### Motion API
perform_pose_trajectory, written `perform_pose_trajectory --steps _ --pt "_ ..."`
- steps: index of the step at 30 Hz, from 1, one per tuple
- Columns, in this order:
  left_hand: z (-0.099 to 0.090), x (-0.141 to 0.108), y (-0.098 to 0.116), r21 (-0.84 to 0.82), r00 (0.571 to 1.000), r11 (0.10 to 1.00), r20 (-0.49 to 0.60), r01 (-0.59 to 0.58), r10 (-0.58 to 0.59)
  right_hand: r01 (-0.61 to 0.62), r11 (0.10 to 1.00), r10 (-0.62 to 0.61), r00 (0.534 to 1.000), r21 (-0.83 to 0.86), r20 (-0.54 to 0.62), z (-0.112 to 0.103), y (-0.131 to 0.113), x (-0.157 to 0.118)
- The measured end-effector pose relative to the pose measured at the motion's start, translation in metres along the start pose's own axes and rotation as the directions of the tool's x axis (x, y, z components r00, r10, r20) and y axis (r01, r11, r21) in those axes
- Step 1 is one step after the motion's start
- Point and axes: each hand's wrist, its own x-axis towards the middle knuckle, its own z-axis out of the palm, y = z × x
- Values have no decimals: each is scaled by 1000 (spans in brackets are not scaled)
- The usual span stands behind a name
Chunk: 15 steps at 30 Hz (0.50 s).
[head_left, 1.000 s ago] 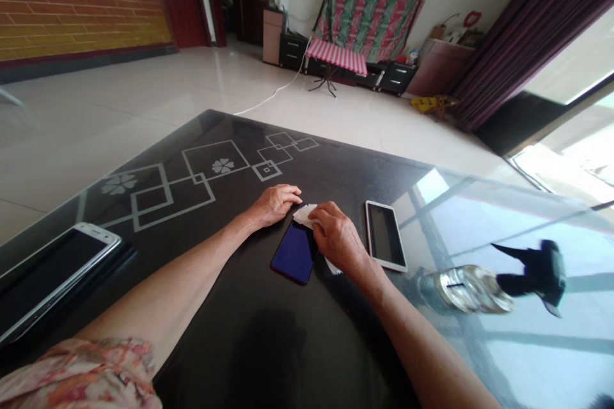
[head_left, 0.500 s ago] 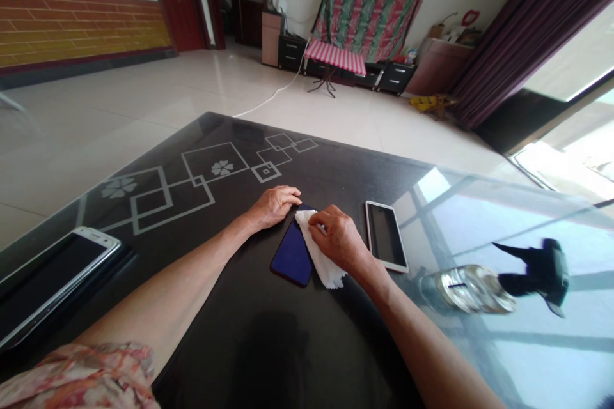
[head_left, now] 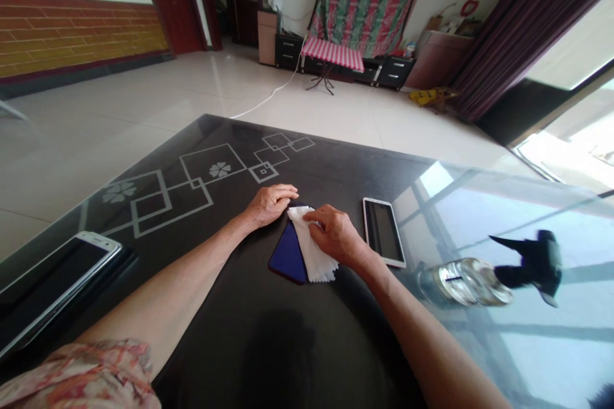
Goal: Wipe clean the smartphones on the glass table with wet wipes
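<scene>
On the black table lies a phone [head_left: 288,257], its dark blue side facing up. My right hand [head_left: 333,230] pinches a white cloth [head_left: 314,262] with zigzag edges and presses it on the phone, covering much of its right side and top. My left hand [head_left: 273,203] is at the phone's upper left edge, fingers together, holding it there; the fingertips' exact contact is partly hidden. Right of my hands a white-framed phone [head_left: 384,233] lies screen up.
A clear spray bottle [head_left: 467,282] with a black trigger head lies on its side at the right. Another white phone [head_left: 52,284] is at the left. The glossy table [head_left: 345,169] ends at a tiled floor, with a striped small table [head_left: 333,54] beyond.
My right hand has shifted the cloth slightly left across the phone, so it covers more of the upper part. My left hand stays at the phone's edge.
</scene>
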Motion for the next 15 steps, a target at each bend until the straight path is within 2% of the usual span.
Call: perform_pose_trajectory --steps 4,9,12,15 --pt "-11 1 22 -13 985 991 -109 131 -132 -126 992 124 989 -26 -78 8 -2 1" --pt "-25 -3 61 182 984 970 42 164 -174 -185 981 192 973 64 -127 0 -6 -1" --pt "-20 -12 80 336 984 931 54 143 -170 -208 972 229 943 109 -242 -9 -2 -10" --pt "-6 -20 92 479 972 859 42 182 -229 -158 979 196 901 130 -386 -8 5 -24"
